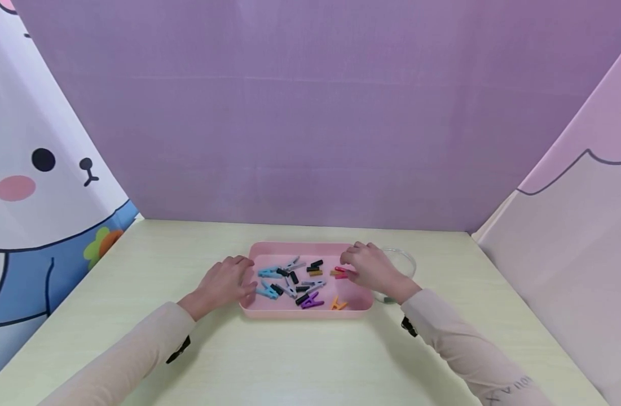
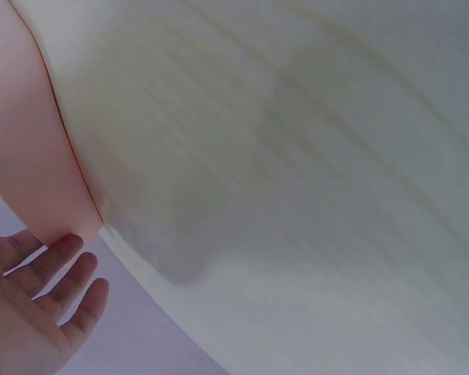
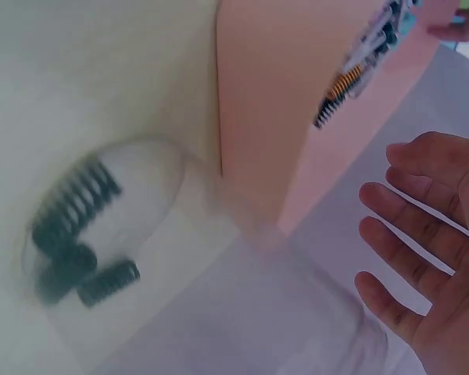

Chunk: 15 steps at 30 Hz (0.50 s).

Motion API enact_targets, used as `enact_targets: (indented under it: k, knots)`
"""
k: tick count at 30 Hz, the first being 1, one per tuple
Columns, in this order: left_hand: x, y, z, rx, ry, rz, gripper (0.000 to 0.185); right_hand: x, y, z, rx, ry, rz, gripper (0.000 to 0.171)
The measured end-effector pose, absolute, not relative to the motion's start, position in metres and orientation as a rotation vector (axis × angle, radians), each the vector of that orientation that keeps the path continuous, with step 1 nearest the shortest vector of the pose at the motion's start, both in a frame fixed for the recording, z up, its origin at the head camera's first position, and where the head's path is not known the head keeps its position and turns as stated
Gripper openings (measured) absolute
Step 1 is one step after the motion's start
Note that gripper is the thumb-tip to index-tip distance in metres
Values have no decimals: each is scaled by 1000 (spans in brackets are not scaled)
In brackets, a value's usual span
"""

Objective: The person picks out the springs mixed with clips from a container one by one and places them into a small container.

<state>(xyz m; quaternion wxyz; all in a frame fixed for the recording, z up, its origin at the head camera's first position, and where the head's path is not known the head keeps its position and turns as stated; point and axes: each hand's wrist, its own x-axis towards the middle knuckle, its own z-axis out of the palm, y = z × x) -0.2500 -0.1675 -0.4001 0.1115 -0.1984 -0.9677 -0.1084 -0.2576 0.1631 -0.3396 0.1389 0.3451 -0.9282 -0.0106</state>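
Observation:
A pink tray (image 1: 269, 309) sits mid-table holding several small clips in blue, grey, purple and orange, plus black springs (image 1: 316, 264). My left hand (image 1: 245, 280) rests at the tray's left edge with its fingers straight; the left wrist view shows the left hand (image 2: 66, 277) empty beside the tray wall (image 2: 31, 156). My right hand (image 1: 349, 263) hovers over the tray's right side, its fingertips beside a red clip (image 1: 340, 273). In the right wrist view the right hand (image 3: 391, 234) is spread and holds nothing.
A clear glass bowl (image 1: 404, 261) stands just right of the tray, partly behind my right hand; the bowl (image 3: 86, 234) holds a few black springs. The pale table (image 1: 310, 361) is walled by purple and cartoon-printed screens on three sides.

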Motion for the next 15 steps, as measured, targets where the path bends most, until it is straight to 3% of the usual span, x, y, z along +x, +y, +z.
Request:
enact_targets:
  k: [9, 15]
  knots:
    - [-249, -167, -399, -578, -2845, -314, 54, -266, 154, -362, 1042, -2656, -29, 8]
    - [-248, -166, -398, -562, -2859, -310, 54, -272, 149, -370, 1001, -2691, -64, 9]
